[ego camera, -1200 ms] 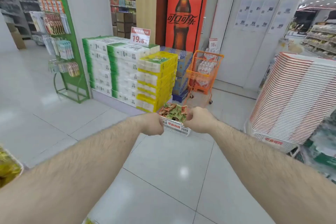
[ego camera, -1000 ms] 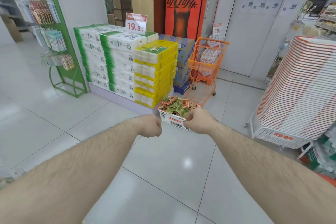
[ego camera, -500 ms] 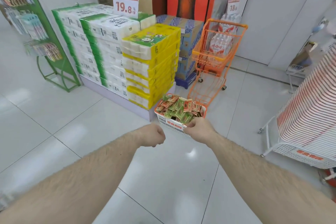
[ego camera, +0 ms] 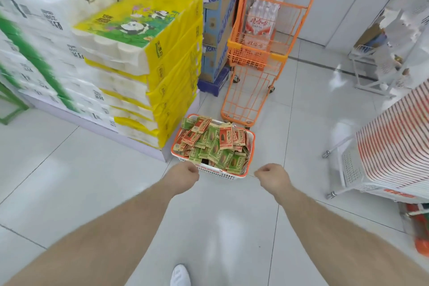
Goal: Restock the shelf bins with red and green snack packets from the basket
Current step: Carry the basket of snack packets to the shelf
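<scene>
A white basket with an orange rim (ego camera: 221, 173) stands on the tiled floor, heaped with red and green snack packets (ego camera: 216, 144). My left hand (ego camera: 185, 175) is a curled fist at the basket's near left corner, and nothing shows in it. A little to the right of the basket's near right corner is my right hand (ego camera: 270, 175), also curled, apart from the rim and holding nothing I can see. No shelf bins are in view.
Stacked yellow tissue packs (ego camera: 151, 53) on a low platform rise just left of the basket. Behind it stand an orange shopping cart (ego camera: 262, 53) and blue cartons (ego camera: 216, 18). A tall stack of white and red baskets (ego camera: 394, 146) fills the right. My white shoe (ego camera: 180, 276) is below.
The basket came down from in front of me onto the floor beside the tissue stack. First my left hand, then my right, came off it. My view tilted down and closer.
</scene>
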`<state>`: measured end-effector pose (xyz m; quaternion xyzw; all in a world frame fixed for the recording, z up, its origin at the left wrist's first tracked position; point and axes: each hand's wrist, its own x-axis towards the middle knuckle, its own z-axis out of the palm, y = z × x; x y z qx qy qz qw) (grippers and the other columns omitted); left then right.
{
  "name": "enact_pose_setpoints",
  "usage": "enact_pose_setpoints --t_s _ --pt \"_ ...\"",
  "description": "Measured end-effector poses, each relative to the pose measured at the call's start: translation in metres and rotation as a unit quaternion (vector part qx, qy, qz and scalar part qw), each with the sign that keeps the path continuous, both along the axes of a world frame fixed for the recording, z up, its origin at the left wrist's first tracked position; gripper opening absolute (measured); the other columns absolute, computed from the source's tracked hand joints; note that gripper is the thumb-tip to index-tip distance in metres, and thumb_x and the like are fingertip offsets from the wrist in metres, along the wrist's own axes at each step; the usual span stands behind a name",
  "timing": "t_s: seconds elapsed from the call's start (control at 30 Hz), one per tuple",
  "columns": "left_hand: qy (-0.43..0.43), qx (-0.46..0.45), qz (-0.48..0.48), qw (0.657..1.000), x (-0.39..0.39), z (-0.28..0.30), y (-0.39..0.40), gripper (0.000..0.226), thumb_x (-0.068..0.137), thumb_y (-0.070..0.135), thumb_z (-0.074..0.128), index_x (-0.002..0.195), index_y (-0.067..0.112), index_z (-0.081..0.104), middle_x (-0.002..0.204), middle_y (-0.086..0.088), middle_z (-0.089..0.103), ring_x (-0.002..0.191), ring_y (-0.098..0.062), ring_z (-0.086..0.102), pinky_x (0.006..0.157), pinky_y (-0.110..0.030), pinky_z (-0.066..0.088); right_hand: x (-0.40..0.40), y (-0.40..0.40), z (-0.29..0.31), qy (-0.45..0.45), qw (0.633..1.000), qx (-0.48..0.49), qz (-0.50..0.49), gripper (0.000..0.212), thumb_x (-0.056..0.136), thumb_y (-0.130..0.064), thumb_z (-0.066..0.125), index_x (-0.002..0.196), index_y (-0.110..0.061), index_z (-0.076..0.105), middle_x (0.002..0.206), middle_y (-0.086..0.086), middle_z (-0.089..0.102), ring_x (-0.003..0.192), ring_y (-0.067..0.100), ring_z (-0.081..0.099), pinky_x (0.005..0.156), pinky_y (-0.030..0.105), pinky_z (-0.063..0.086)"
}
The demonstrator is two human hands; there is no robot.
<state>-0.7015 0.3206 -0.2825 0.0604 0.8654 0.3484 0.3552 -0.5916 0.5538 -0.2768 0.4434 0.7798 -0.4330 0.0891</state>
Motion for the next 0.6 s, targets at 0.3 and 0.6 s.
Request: enact_pose_setpoints --t_s 0.3,0.6 --pt "-0.02 -0.075 0.069 0.995 -0.147 -0.142 0.065 0.021 0.092 0.016 0.053 0.112 0.021 0.059 0.11 0.001 0.062 0.102 -0.024 0.06 0.084 -0.029 0.049 -0.142 0.109 -0.156 -0.058 0.992 -0.033 -0.102 0.02 0.084 -0.015 0.06 0.091 0.001 0.07 0.081 0.018 0.067 0.076 0.034 0.062 0.066 0.031 0.046" --pt "-0.024 -0.086 0.143 0.986 -0.268 -0.304 0.141 0.028 0.08 0.029 0.053 0.103 0.014 0.061 0.1 -0.021 0.067 0.079 -0.03 0.058 0.073 -0.039 0.053 -0.257 0.161 -0.331 -0.098 0.987 -0.02 -0.124 0.02 0.086 -0.027 0.061 0.095 -0.009 0.061 0.089 0.011 0.064 0.082 0.034 0.061 0.072 0.036 0.05"
